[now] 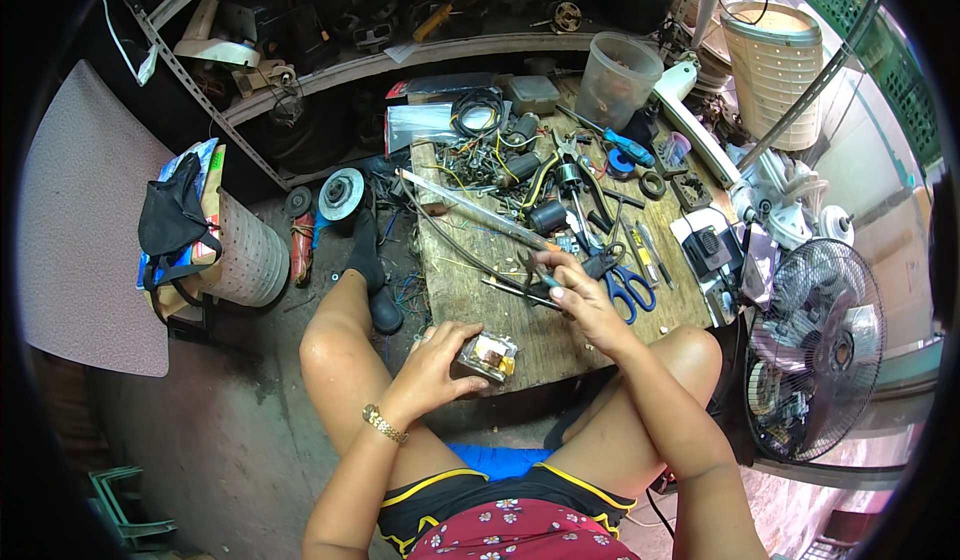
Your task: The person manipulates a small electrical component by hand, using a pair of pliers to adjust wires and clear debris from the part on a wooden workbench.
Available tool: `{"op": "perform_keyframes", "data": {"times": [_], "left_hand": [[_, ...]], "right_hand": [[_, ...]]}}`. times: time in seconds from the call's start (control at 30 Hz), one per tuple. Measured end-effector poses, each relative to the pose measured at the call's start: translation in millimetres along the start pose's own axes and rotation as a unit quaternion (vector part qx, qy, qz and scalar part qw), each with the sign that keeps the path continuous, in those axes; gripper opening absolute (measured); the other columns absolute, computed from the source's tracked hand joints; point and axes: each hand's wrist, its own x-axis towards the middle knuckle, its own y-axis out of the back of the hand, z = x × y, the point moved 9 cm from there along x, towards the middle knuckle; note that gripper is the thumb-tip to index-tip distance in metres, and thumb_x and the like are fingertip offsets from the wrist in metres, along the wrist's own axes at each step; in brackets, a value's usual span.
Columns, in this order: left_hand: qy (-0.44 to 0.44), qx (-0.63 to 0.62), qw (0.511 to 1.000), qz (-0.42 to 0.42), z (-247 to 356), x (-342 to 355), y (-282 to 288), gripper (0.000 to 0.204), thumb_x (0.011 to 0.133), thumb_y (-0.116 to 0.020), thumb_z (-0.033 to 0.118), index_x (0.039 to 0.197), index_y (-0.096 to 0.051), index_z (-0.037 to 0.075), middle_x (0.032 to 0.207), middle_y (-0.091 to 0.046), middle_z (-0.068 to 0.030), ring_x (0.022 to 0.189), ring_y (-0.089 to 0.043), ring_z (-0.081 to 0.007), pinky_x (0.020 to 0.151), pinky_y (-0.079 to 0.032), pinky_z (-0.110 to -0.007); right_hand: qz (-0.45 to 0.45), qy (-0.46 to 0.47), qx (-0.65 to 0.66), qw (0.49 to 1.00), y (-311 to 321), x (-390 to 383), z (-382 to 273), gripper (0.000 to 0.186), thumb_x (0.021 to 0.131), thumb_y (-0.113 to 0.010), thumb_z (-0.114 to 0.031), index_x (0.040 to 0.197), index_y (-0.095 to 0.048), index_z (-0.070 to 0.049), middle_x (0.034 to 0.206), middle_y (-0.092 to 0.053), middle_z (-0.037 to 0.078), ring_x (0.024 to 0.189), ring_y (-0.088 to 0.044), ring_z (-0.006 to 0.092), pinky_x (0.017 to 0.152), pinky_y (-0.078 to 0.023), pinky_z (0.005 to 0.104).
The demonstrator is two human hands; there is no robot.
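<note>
Rough board (540,348), boxy block (489,357), slim tool (547,279)

The board's scuffed wood spreads ahead of your hands. Your left hand (440,362) grips the block, shiny with yellow parts; it looks light and stiff, perhaps fragile, best held by its sides. Your right hand (588,310) pinches the tool, its kind unclear.

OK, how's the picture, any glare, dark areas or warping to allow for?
Head view: the rim fades to black and the shelf edge bows into a curve; head view: shadow swallows much above that edge, while the right side around the fan looks bright and washed out; head view: the boxy part in the left hand shows bright patches.
</note>
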Motion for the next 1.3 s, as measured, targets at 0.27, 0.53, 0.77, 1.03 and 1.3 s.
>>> {"op": "perform_keyframes", "data": {"times": [0.27,0.53,0.77,1.03,1.3], "left_hand": [[-0.009,-0.006,1.0,0.009,-1,3,-1,0.069,0.078,-0.087,0.03,0.138,-0.059,0.009,0.128,-0.062,-0.0125,0.123,-0.058,-0.0358,0.103,-0.045,-0.047],[-0.009,0.004,1.0,0.013,4,2,-2,0.076,0.073,-0.09,0.037,0.136,-0.061,0.007,0.132,-0.06,-0.0131,0.124,-0.059,-0.035,0.105,-0.045,-0.045],[0.004,0.006,1.0,0.019,2,3,-4,0.075,0.074,-0.089,0.042,0.136,-0.062,0.008,0.133,-0.06,-0.0115,0.125,-0.059,-0.0341,0.103,-0.044,-0.045],[0.005,0.019,1.0,0.021,1,2,-4,0.074,0.074,-0.088,0.044,0.135,-0.063,0.011,0.13,-0.061,-0.0099,0.123,-0.059,-0.0316,0.1,-0.044,-0.045],[0.022,0.034,0.999,0.004,-1,4,-5,0.071,0.073,-0.089,0.044,0.132,-0.065,0.012,0.128,-0.062,-0.0075,0.122,-0.06,-0.0305,0.097,-0.045,-0.044]], "right_hand": [[-0.084,0.027,-0.102,0.991,-20,-16,-25,0.023,0.08,-0.059,-0.003,0.103,-0.059,0.0,0.116,-0.058,0.017,0.112,-0.058,0.0324,0.099,-0.045,0.0408],[-0.096,0.131,-0.553,0.818,-57,-52,-31,0.02,0.083,-0.062,-0.007,0.103,-0.068,-0.007,0.113,-0.059,0.013,0.104,-0.054,0.0334,0.085,-0.042,0.0455],[-0.117,0.138,-0.6,0.779,-62,-50,-38,0.014,0.088,-0.06,-0.014,0.098,-0.069,-0.01,0.111,-0.06,0.01,0.106,-0.053,0.0302,0.085,-0.041,0.0434],[-0.124,0.144,-0.606,0.773,-62,-51,-38,0.012,0.087,-0.06,-0.014,0.095,-0.069,-0.01,0.108,-0.061,0.009,0.105,-0.056,0.0293,0.084,-0.043,0.0421],[-0.149,0.164,-0.555,0.802,-57,-49,-20,0.014,0.084,-0.062,-0.016,0.096,-0.068,-0.01,0.105,-0.062,0.007,0.102,-0.059,0.0284,0.084,-0.049,0.0413]]}}
